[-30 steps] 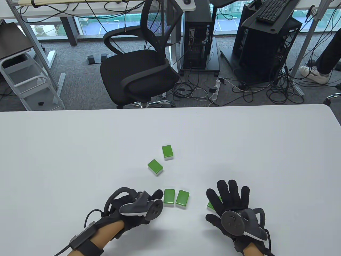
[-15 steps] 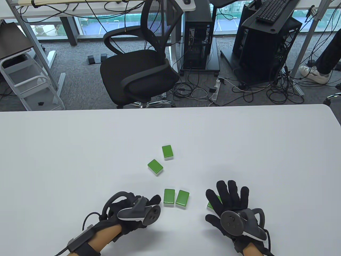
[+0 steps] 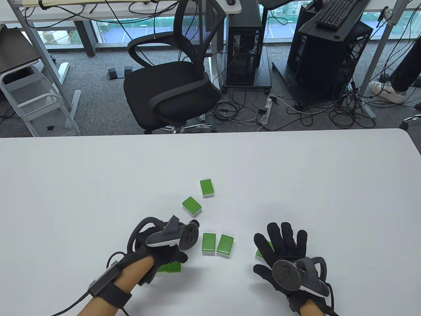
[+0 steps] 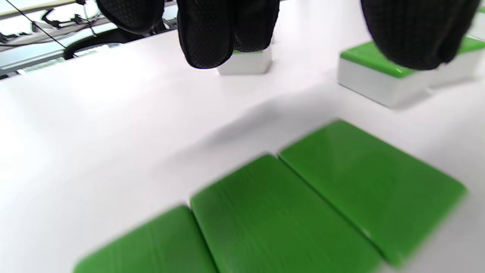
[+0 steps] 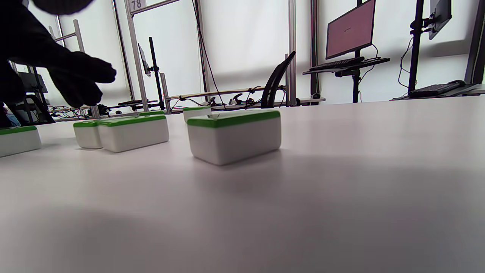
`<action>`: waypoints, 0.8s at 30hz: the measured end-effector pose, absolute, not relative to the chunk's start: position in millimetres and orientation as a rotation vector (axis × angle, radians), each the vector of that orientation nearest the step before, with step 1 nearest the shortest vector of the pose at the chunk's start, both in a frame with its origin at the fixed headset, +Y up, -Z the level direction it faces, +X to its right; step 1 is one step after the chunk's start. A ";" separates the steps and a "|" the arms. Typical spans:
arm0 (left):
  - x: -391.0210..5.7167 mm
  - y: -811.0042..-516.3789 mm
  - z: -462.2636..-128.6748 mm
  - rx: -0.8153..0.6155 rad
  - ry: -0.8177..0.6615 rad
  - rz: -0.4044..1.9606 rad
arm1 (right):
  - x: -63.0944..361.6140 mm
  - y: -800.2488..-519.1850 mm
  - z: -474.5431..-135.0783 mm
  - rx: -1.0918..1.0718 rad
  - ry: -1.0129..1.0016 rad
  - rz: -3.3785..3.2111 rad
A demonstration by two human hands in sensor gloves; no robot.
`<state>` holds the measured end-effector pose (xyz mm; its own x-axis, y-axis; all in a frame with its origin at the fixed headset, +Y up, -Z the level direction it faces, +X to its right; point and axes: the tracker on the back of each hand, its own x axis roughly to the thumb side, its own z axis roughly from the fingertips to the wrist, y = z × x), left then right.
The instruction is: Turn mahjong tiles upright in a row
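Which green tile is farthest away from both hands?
The tile at the top of the group, lying flat, green side up. It sits alone, beyond the angled tile that lies nearer the left hand.

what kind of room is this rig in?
Most likely an office or lab workspace rather than a home. Beyond the white table stand a black mesh office chair, desktop PC towers amid loose floor cables, and a keyboard on a stand. The right wrist view shows a monitor.

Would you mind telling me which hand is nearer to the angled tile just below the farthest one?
Left. The left hand reaches up beside the angled tile, fingertips close to its near corner; the right hand lies well off to its right.
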<state>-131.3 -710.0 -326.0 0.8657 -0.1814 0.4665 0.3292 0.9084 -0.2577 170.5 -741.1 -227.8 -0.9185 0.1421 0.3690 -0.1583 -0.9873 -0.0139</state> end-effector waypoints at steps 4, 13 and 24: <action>-122.8 -699.9 -355.1 -0.286 -0.349 -0.265 | 170.2 -740.7 -227.8 0.560 -0.068 2.928; -92.7 -716.4 -398.3 -0.190 -0.204 -0.299 | 170.2 -737.5 -226.6 0.564 -0.085 2.923; -80.1 -750.2 -424.8 -0.289 -0.098 -0.342 | 171.6 -737.1 -226.3 0.562 -0.094 2.918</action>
